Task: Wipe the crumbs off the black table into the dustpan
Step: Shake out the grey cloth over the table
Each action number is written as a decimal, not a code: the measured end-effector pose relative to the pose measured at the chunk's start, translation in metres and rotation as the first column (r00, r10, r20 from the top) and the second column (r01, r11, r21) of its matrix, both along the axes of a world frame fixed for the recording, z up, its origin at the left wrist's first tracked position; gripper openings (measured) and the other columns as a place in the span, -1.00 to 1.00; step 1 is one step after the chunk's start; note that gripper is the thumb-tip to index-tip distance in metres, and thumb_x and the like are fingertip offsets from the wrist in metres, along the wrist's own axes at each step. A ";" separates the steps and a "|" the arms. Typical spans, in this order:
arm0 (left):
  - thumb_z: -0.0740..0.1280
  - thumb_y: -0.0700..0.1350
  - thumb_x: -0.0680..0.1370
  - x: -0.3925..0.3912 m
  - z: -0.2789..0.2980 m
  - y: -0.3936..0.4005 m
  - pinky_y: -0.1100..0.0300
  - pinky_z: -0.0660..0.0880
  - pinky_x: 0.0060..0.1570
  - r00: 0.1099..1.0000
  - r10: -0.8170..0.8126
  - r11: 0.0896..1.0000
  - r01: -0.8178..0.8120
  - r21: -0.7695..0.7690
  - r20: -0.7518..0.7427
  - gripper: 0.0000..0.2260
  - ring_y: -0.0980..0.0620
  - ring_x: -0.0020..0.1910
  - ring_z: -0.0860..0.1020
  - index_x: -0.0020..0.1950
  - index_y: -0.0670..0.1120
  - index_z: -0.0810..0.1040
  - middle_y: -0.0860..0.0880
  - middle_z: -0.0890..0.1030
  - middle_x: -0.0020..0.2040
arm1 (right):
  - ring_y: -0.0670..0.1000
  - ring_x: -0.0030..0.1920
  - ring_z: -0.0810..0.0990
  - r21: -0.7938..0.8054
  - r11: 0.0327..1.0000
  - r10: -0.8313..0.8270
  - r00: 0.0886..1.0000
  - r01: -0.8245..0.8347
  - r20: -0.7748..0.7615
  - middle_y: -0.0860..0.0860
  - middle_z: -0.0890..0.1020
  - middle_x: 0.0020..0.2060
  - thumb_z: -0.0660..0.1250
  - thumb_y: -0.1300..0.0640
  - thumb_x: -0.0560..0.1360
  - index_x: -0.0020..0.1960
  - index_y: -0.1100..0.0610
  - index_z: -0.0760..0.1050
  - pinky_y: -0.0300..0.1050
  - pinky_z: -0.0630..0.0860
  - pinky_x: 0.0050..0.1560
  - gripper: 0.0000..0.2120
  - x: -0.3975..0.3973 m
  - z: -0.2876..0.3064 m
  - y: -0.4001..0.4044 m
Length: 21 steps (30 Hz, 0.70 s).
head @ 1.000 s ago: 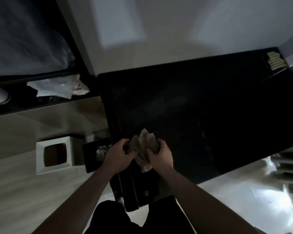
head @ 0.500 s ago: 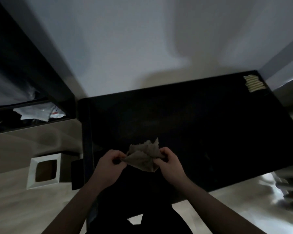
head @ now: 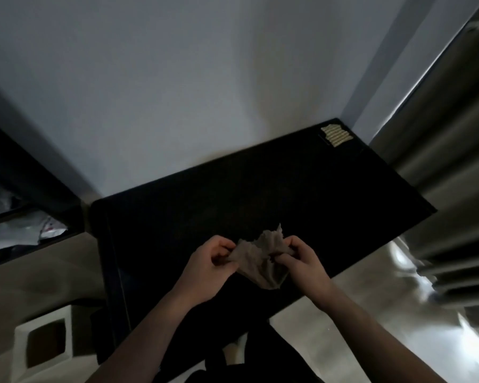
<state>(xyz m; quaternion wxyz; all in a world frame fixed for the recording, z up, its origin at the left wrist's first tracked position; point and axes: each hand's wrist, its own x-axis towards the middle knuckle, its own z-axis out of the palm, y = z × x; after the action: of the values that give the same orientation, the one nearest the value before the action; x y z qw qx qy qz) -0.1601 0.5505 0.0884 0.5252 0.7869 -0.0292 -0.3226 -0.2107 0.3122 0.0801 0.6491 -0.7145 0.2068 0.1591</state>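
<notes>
Crumbs are proving too small to make out on the dark desk; the white bin is running off the frame's lower-left edge.

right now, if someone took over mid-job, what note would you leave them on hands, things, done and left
Left hand and right hand: each pinches one side of the crumpled beige paper towel, held above the near part of the black rectangular table.
Striped pale cloth lies at the table's far right corner.
White square-holed bin stands on the floor to the left.
Dustpan: cannot be made out in the dark.
Done: towel in hand. Left: wiping; crumbs too dim to see.
</notes>
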 end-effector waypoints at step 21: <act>0.41 -0.20 0.57 0.120 -0.004 -0.341 0.10 0.62 0.08 0.945 0.312 0.932 -0.285 -0.222 0.096 -0.86 0.07 0.04 0.68 0.05 -0.01 0.69 0.00 0.71 0.02 | -0.02 0.08 0.72 -0.026 0.986 0.163 0.985 -0.162 0.061 -0.01 0.73 0.03 0.58 0.24 0.41 0.17 -0.01 0.57 -0.09 0.66 0.04 -0.60 0.137 0.002 -0.298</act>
<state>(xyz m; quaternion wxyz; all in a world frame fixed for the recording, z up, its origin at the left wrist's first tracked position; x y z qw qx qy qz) -0.0399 0.2096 0.0846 0.6435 0.7431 0.0238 -0.1822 -0.0733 0.0143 0.0817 0.6328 -0.7403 0.1290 0.1869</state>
